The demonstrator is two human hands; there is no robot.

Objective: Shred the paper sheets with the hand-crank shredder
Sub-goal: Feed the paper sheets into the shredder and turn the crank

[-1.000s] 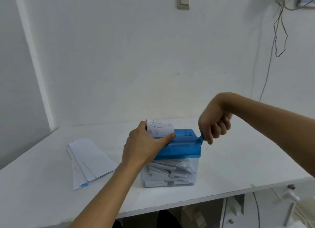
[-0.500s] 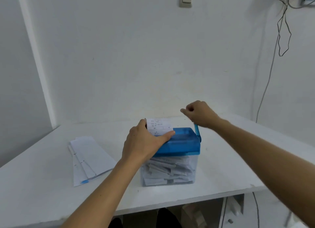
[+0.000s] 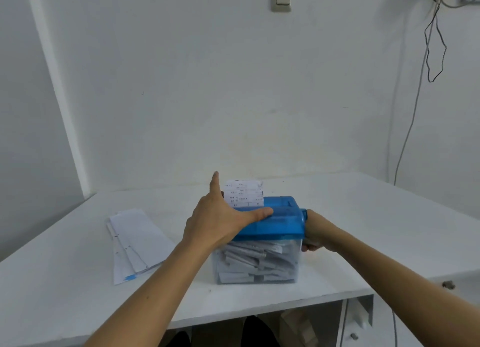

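Observation:
The hand-crank shredder (image 3: 278,220) has a blue top on a clear bin (image 3: 257,266) packed with white shreds. It stands near the middle of the white table (image 3: 363,230). A printed paper sheet (image 3: 244,192) sticks up out of its slot. My left hand (image 3: 220,219) presses on the blue top's left end, thumb stretched along the lid and index finger pointing up beside the sheet. At the shredder's right side, low down, my right hand (image 3: 315,230) grips the crank handle, which it hides.
A loose stack of paper sheets (image 3: 135,243) lies on the table left of the shredder. The table's front edge (image 3: 259,313) is close to me, with drawers (image 3: 358,328) below at right. Cables (image 3: 431,48) hang down the right wall.
My right hand has swung the crank from above the shredder's back right corner down to its right side. My left index finger has lifted off the lid.

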